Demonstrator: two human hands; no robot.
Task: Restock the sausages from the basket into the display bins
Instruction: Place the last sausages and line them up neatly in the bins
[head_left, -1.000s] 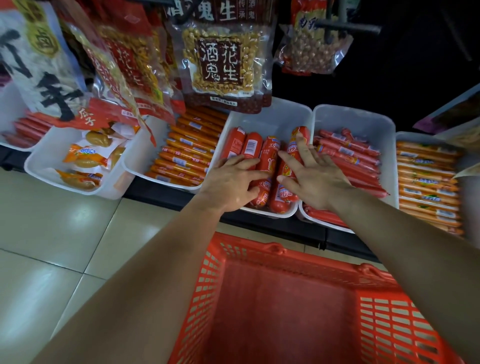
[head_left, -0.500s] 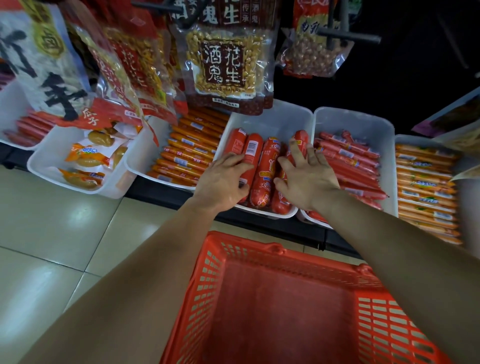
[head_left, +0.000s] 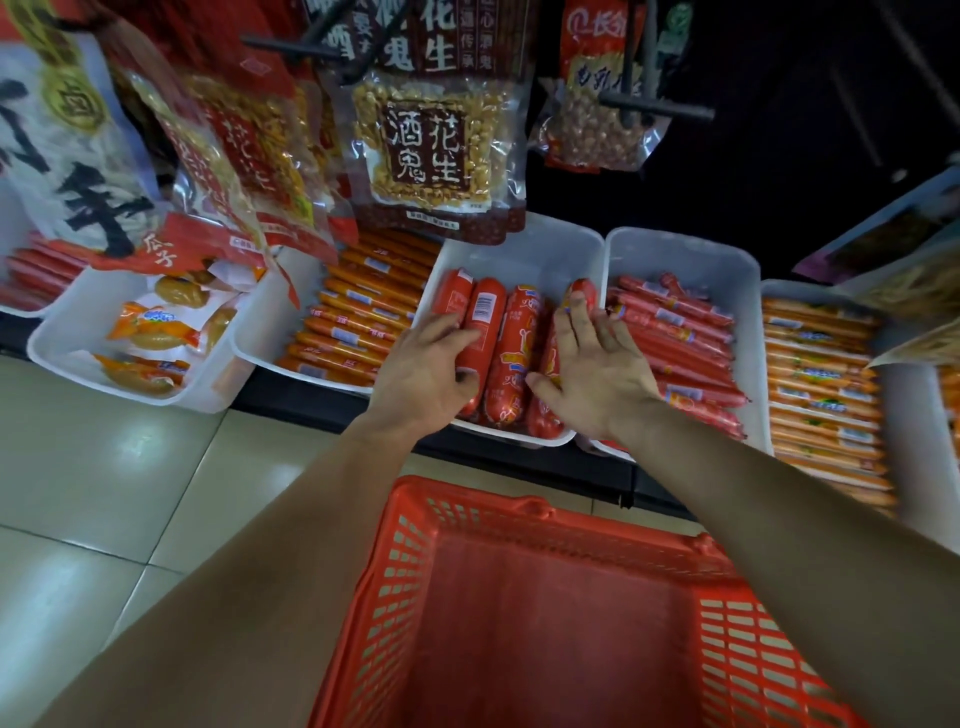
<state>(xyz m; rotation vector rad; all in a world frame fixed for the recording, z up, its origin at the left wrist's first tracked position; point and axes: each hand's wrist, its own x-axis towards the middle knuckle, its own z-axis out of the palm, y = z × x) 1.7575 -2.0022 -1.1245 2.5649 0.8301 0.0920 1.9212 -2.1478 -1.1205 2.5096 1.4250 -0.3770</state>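
While both bare arms reach forward over it, the red basket (head_left: 545, 623) fills the 6 o'clock part of the view, its mesh walls and floor showing no sausages. Beyond it, a row of white bins runs from 9 to 3 o'clock on a dark shelf edge above the pale tiled floor (head_left: 104, 493). The middle bin (head_left: 524, 254) holds the thick red sausages (head_left: 511, 358), lying side by side lengthways. At 10 o'clock a bin of thin orange sticks (head_left: 358, 322) sits just beside it; at 2 o'clock another bin (head_left: 691, 260) holds thin red sticks. Hanging snack bags crowd the top, and the peanut bag (head_left: 431, 156), printed 酒鬼花生, overhangs the middle bin's far end. The left hand (head_left: 421, 379) rests on the leftmost sausages, fingers curled loosely around one bearing a barcode. The right hand (head_left: 592, 374) lies flat on the rightmost sausage, fingers spread.
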